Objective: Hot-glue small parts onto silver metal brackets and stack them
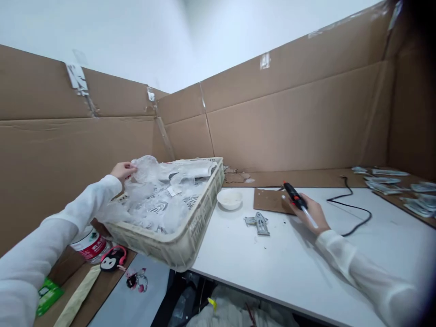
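My left hand (122, 170) is closed, its fingertips pinching the edge of a clear plastic bag (145, 170). That crumpled plastic lies over patterned flat pieces (158, 207) inside a cream plastic crate (185, 247). My right hand (314, 214) is wrapped round a black and orange glue gun (294, 195), with a pale glue stick (309, 217) out of its back end. The gun is above the white table, by a piece of brown cardboard (270, 200). Left of it lie grey shaped parts (261, 224), touching each other, near a white bowl (230, 205).
A black cord (357, 206) runs over the table at right. Several grey pieces (420, 202) lie on cardboard at the far right. Cardboard walls (289, 127) stand behind. At lower left are a red-labelled container (90, 245), a green packet (48, 296) and a beaded trinket (136, 279).
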`<state>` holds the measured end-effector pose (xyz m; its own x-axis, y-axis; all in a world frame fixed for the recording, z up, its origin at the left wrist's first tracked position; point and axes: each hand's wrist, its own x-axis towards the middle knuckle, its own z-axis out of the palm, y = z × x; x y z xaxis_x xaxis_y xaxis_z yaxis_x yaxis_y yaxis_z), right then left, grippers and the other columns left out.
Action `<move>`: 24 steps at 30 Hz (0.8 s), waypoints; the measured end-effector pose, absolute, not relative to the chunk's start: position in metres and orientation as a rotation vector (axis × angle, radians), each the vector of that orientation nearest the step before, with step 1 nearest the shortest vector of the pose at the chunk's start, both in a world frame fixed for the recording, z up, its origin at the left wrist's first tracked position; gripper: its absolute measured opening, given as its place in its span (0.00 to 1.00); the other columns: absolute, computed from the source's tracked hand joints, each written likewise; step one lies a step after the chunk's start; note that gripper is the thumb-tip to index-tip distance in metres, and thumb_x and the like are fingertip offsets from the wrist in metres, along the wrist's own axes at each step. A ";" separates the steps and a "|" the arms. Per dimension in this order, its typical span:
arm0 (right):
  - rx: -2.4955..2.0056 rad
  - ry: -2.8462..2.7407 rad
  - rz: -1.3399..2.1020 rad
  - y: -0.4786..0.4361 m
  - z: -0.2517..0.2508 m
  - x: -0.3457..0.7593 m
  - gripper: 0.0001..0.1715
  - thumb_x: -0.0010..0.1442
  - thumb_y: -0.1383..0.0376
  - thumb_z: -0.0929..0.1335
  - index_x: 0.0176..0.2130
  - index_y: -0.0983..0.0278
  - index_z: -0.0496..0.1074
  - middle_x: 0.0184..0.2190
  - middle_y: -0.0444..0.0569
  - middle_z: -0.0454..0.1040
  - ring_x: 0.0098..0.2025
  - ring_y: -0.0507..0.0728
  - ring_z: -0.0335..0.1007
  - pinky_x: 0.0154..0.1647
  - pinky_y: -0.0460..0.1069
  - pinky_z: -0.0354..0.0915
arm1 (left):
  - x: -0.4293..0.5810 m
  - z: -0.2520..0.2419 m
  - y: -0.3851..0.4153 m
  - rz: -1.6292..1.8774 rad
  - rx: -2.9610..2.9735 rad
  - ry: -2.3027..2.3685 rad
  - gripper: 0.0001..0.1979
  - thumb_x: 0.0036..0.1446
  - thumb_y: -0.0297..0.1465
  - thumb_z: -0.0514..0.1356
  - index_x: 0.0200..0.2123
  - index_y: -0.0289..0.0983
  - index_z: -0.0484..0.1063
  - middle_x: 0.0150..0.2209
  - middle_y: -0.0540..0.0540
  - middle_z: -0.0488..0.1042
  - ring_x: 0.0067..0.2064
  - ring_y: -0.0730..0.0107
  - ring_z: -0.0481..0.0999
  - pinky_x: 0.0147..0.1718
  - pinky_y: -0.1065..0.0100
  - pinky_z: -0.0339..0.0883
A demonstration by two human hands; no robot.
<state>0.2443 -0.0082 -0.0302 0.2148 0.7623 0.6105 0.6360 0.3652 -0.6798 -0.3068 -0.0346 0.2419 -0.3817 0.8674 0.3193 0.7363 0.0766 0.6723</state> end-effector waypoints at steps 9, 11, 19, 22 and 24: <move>-1.397 -1.510 0.184 -0.017 -0.023 0.242 0.21 0.45 0.48 0.61 0.29 0.63 0.65 0.21 0.48 0.70 0.24 0.58 0.66 0.26 0.49 0.59 | -0.293 0.213 -0.097 0.170 2.337 3.039 0.14 0.52 0.37 0.52 0.34 0.31 0.68 0.38 0.32 0.72 0.43 0.47 0.70 0.38 0.57 0.62; -1.389 -1.515 0.179 -0.018 -0.022 0.241 0.20 0.44 0.49 0.61 0.29 0.63 0.65 0.21 0.48 0.70 0.24 0.58 0.66 0.26 0.49 0.59 | -0.266 0.204 -0.108 -0.059 2.643 2.706 0.15 0.55 0.36 0.48 0.36 0.33 0.69 0.38 0.36 0.72 0.42 0.54 0.71 0.39 0.60 0.62; -1.364 -1.546 0.165 -0.018 -0.020 0.239 0.19 0.46 0.50 0.61 0.28 0.62 0.64 0.21 0.48 0.69 0.24 0.57 0.65 0.26 0.48 0.60 | -0.264 0.158 -0.077 -0.649 2.467 1.733 0.11 0.43 0.27 0.60 0.34 0.37 0.73 0.35 0.46 0.75 0.38 0.65 0.70 0.36 0.71 0.61; -1.365 -1.535 0.161 -0.017 -0.020 0.240 0.18 0.45 0.50 0.61 0.28 0.63 0.65 0.21 0.48 0.70 0.24 0.57 0.66 0.26 0.48 0.60 | -0.279 0.161 -0.068 -0.483 2.450 1.654 0.08 0.49 0.29 0.54 0.30 0.35 0.72 0.30 0.47 0.74 0.32 0.69 0.70 0.33 0.72 0.59; -1.369 -1.542 0.152 -0.017 -0.021 0.240 0.18 0.45 0.51 0.62 0.28 0.62 0.65 0.21 0.48 0.69 0.24 0.57 0.65 0.26 0.48 0.59 | -0.286 0.170 -0.067 -0.302 2.540 1.731 0.11 0.52 0.32 0.51 0.30 0.35 0.71 0.29 0.47 0.73 0.31 0.69 0.69 0.32 0.71 0.59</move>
